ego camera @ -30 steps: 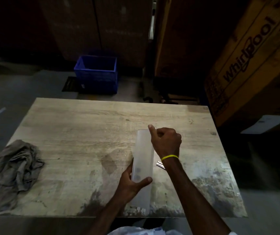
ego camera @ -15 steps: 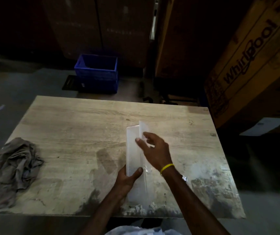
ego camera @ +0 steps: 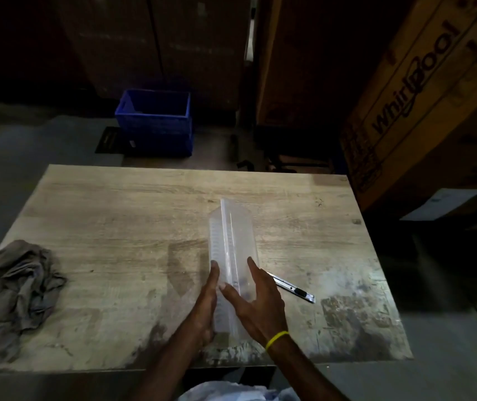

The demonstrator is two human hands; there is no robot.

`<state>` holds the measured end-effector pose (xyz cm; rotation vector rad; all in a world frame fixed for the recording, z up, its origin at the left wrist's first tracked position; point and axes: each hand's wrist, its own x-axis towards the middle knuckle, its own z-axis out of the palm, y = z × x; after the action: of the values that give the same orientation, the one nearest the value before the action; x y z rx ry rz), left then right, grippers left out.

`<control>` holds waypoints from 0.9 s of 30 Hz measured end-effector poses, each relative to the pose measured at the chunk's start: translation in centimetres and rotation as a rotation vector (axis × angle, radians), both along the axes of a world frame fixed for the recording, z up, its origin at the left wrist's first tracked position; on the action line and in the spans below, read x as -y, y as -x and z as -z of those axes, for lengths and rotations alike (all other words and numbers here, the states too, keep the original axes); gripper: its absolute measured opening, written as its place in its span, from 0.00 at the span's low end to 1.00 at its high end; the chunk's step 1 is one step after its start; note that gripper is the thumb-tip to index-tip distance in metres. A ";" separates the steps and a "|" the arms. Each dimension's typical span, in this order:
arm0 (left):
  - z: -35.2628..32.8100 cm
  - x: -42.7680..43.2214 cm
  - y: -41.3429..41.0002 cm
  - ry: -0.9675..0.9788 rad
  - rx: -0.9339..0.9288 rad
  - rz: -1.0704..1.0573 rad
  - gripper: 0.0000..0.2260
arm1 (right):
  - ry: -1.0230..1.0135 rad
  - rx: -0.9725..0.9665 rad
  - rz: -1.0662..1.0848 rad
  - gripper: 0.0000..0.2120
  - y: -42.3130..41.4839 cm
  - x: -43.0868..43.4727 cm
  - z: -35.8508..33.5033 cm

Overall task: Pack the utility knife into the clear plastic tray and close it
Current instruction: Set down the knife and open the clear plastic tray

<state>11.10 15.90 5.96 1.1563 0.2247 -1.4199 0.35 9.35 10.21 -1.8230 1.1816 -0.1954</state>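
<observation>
Near the front edge of the table (ego camera: 92, 215), both hands press flat on the clear plastic tray (ego camera: 233, 244). The left hand (ego camera: 207, 308) and right hand (ego camera: 256, 305) are spread, splitting it apart. The utility knife (ego camera: 292, 289) lies just right of the right hand, slanting toward the far-left. The right hand is closer.

Tabletop (ego camera: 133, 215) bare left of tray (ego camera: 231, 241); rag (ego camera: 11, 287) blocks left edge, knife (ego camera: 292, 289) right.
</observation>
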 end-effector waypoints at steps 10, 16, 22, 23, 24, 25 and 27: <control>0.8 -0.5 -1.4 0.045 -0.101 -0.030 0.39 | -0.260 0.274 0.098 0.42 -0.2 1.5 -0.2; 2.2 -1.1 -1.5 0.116 -0.246 -0.080 0.44 | -0.595 0.500 0.158 0.31 0.7 3.2 -0.7; 2.2 -2.0 -2.3 0.132 -0.196 -0.040 0.41 | -0.988 0.576 0.305 0.40 2.5 4.9 1.3; 2.0 -2.2 -2.3 0.134 -0.206 -0.032 0.41 | -1.040 0.605 0.328 0.43 3.0 5.2 1.5; 2.1 -2.2 -2.5 0.125 -0.206 -0.017 0.42 | -1.074 0.633 0.345 0.45 3.5 5.6 1.8; 2.1 -2.2 -2.6 0.109 -0.198 0.003 0.43 | -1.098 0.662 0.360 0.46 4.1 6.0 2.0; 2.4 -2.3 -2.7 0.062 -0.173 0.021 0.43 | -1.131 0.741 0.382 0.42 5.7 6.9 2.4</control>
<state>13.79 18.15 3.54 0.9891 0.2883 -1.5365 -5.36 2.40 7.77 -0.4449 0.7914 -0.2999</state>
